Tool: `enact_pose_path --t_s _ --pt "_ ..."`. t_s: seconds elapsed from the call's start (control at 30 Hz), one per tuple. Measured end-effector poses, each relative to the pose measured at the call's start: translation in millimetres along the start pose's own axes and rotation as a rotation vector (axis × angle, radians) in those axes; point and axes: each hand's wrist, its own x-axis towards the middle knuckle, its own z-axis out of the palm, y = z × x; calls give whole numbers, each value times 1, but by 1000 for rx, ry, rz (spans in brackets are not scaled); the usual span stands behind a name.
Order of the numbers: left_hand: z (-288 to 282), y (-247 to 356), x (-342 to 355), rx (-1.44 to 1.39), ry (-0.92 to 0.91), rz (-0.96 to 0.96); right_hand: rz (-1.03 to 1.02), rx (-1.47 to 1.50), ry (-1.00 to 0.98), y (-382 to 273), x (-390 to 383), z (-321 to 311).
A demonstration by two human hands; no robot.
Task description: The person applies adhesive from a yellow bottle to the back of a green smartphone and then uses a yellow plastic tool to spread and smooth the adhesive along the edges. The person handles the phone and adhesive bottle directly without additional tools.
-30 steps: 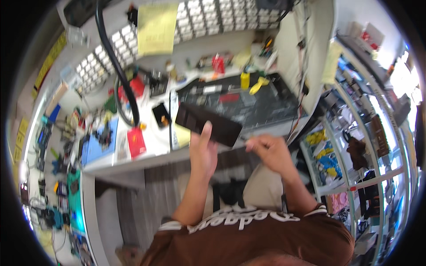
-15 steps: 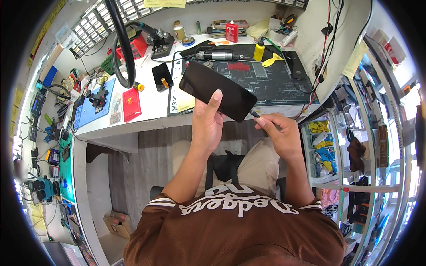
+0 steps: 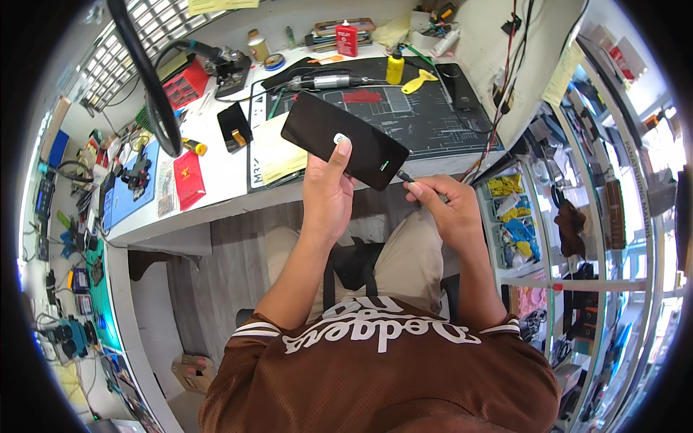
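Note:
A black smartphone [image 3: 354, 137] is tilted in front of the bench edge, gripped by my left hand [image 3: 329, 184] with the thumb over its screen. A small white logo is lit beside that thumb, and a tiny bright mark shows near the phone's lower right end. My right hand [image 3: 449, 206] pinches the dark plug of a charging cable [image 3: 406, 176] between thumb and fingers. The plug's tip meets the phone's lower right end; how deep it sits I cannot tell.
Behind the phone lies a black work mat [image 3: 426, 119] with a rotary tool [image 3: 328, 81], a yellow bottle [image 3: 395, 67] and another dark phone [image 3: 458, 86]. A phone with an orange flex cable [image 3: 234, 128] and a red packet [image 3: 189, 179] lie leftward. Shelves [image 3: 570, 285] stand at right.
The phone's screen was dark and now shows a lit logo and a small bright mark. Both hands keep their holds on phone and plug. The whole view has shifted slightly.

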Motion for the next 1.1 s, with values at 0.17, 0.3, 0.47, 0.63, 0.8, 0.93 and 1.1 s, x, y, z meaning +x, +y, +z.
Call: enact_pose_path --t_s 0.17,0.3,0.47,0.63,0.8,0.93,1.1 --pt "12 -18 10 6 -22 -62 75 16 40 13 -5 -17" --pt "15 -33 19 -3 -30 -108 106 19 60 17 -7 -26" --pt "19 -44 30 -5 -30 -167 122 75 114 28 -7 -31" --pt "21 -52 39 -55 -73 -234 203 68 121 33 -6 -40" --pt "26 -69 57 38 -60 -322 267 63 179 38 -2 -49" --pt "34 -88 85 156 -57 -391 244 -38 234 46 9 -64" --pt "38 -113 130 317 -79 -470 279 -28 271 53 24 -74"
